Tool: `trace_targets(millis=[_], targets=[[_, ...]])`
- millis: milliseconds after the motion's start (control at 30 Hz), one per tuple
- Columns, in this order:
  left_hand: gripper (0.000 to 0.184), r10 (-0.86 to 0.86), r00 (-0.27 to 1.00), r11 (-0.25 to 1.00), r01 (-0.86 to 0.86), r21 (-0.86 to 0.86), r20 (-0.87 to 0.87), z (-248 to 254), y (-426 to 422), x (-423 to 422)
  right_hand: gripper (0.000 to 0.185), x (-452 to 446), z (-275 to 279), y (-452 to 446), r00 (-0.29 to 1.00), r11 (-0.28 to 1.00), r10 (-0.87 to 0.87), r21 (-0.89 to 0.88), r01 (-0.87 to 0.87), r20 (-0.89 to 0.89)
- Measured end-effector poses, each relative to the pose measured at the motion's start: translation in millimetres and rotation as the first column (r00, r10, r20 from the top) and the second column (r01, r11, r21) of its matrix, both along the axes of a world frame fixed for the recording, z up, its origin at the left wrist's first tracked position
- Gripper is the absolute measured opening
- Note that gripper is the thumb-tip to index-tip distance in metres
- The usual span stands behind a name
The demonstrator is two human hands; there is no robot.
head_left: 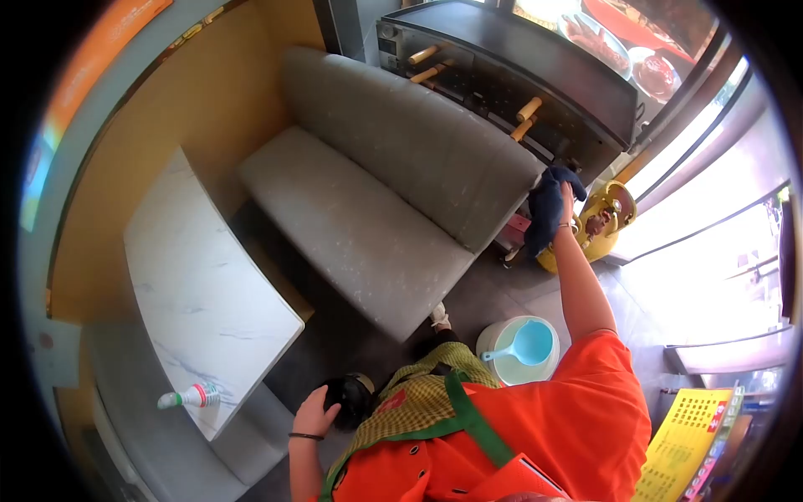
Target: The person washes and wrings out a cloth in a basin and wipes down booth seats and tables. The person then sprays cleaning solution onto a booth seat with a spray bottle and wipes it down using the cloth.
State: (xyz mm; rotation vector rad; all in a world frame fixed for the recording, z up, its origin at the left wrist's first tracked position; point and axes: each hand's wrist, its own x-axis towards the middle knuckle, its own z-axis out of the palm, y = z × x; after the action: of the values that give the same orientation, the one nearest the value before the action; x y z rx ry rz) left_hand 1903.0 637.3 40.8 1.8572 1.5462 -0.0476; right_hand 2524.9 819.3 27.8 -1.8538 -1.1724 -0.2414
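A bunched dark blue cloth (547, 209) is gripped in my right hand (566, 202), stretched forward at the right end of the grey bench's backrest (418, 142). The cloth lies against that end and hangs down beside it. Low on the left, my left hand (313, 412) is beside a rounded black object (350, 400), its thumb apart and touching the edge. What that object is, I cannot make out. Just past the cloth stands a yellow gas cylinder (604, 222).
A marble-patterned table (209, 276) at left holds a plastic bottle (191, 396) near its edge. A light blue dipper (529, 343) lies in a white bucket (488, 339) beside me. Behind the bench is a dark counter (510, 58) with wooden handles. A yellow printed board (679, 443) is lower right.
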Motion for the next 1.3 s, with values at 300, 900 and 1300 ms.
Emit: trace_targets(millis=[300,900,1300], targets=[[0.051,0.269,0.963,0.941,-0.266,-0.209,-0.018,12.6,99.4,74.5,0.033,-53.6,5.7,205.2,0.746,0.854,0.392,-0.514,-0.078,0.539],[0.049,-0.168,0.986,0.986,0.168,-0.005,0.014,4.1,234.8,100.6,0.04,-1.5,18.1,147.7,0.854,0.814,0.432,-0.533,-0.23,0.291],[0.046,-0.036,0.996,0.999,0.039,-0.03,0.087,-1.9,259.5,113.8,0.035,-66.5,21.6,311.9,0.657,0.681,0.656,-0.666,-0.305,0.37]])
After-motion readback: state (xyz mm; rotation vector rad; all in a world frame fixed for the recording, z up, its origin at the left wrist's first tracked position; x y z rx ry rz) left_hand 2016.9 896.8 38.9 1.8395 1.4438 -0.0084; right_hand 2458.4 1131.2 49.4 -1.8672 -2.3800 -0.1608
